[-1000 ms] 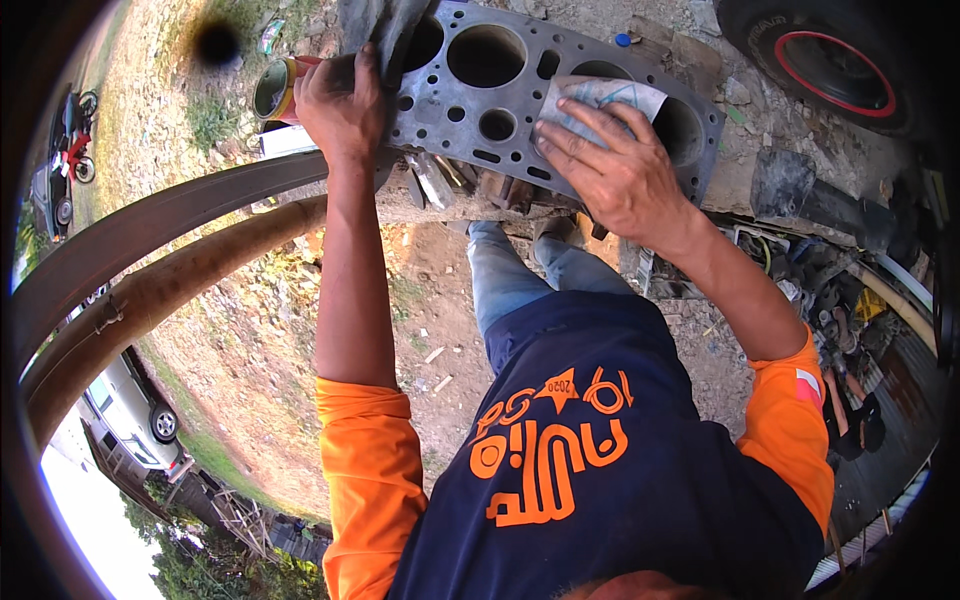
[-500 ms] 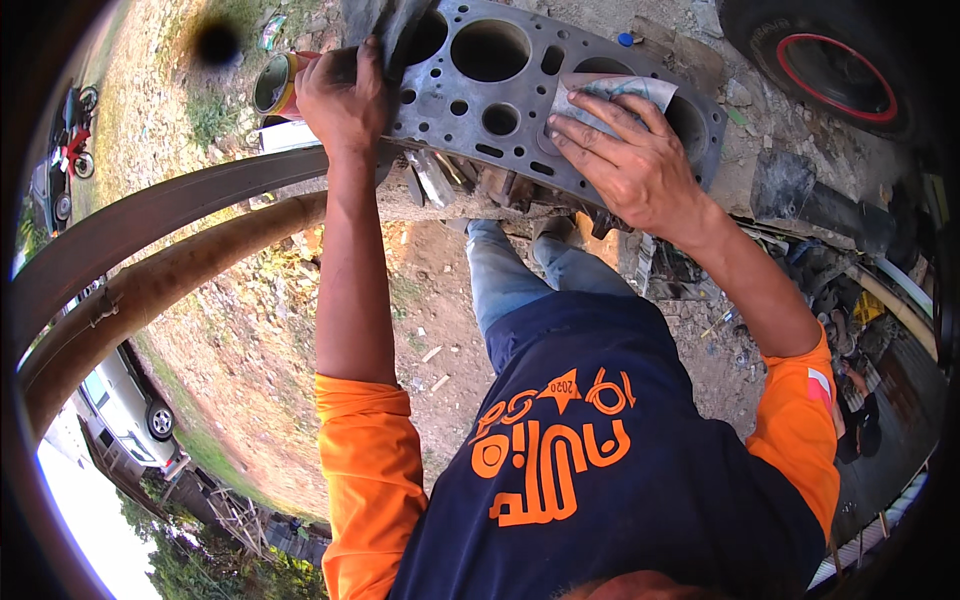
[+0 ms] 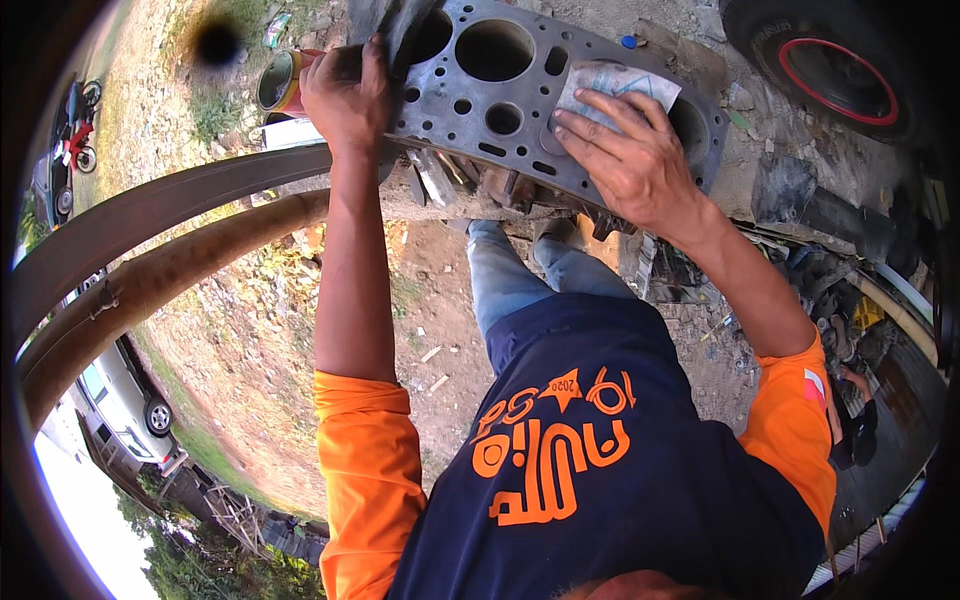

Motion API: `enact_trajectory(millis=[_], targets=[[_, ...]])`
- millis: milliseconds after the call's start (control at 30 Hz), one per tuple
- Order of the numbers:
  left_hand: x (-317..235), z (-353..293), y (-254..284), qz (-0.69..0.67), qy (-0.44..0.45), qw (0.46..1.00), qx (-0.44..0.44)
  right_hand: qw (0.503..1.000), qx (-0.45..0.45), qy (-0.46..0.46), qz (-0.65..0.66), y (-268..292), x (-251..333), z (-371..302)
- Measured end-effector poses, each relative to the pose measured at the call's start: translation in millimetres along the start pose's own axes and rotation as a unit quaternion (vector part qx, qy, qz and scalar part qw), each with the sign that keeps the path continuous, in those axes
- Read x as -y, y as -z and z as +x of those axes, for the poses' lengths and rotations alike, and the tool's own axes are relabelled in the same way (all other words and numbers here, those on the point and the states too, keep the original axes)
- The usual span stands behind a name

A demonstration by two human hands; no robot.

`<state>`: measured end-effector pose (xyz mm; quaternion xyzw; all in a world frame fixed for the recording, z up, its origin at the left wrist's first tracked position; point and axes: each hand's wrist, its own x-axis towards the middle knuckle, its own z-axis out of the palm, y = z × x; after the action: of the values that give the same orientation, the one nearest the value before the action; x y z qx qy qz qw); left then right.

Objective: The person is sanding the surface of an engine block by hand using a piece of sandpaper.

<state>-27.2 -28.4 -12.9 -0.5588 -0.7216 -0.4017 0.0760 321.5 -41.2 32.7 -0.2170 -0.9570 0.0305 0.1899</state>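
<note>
A grey metal engine block (image 3: 455, 75) lies across the top of the view, its flat upper face pierced by large cylinder bores and several smaller holes. Under the outstretched fingers of my right hand (image 3: 635, 155) is a pale sheet of sandpaper (image 3: 615, 78), held flat against the block's right part. The sheet covers part of the bores there. My left hand (image 3: 345, 95) is closed at the block's left end, thumb up, around a dark piece whose kind I cannot make out. Its fingertips are hidden.
A tin can (image 3: 277, 82) stands left of my left hand. A tyre with a red-ringed rim (image 3: 838, 80) lies at the upper right. Curved beams (image 3: 200, 185) run in from the left. Another person (image 3: 858, 430) is at the far right, among scrap parts.
My right hand has slid the sandpaper slightly toward the far side of the block. My left hand keeps its place at the block's left end.
</note>
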Motion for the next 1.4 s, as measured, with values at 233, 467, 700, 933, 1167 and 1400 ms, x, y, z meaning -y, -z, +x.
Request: enact_trajectory(millis=[233,467,700,933,1167,1400], targets=[[-3,-1,0,0.009,-0.02,1.0,-0.007,1.0,0.001,0.019,0.01,-3,5,-4],[-2,-2,-2,0.026,-0.054,0.997,-0.041,1.0,-0.001,0.007,0.013,-1,5,-2],[-5,0,0,-0.001,0.014,1.0,0.001,0.999,-0.009,0.025,0.039,-3,3,-3],[-5,1,3,0.014,0.014,1.0,0.001,0.995,-0.056,-0.07,0.051,10,-19,9],[-6,1,0,-0.008,0.002,1.0,-0.008,0.995,-0.038,-0.056,0.067,-8,6,-3],[-6,-1,0,-0.003,0.013,1.0,-0.007,0.999,-0.025,-0.029,0.028,-10,14,-1]])
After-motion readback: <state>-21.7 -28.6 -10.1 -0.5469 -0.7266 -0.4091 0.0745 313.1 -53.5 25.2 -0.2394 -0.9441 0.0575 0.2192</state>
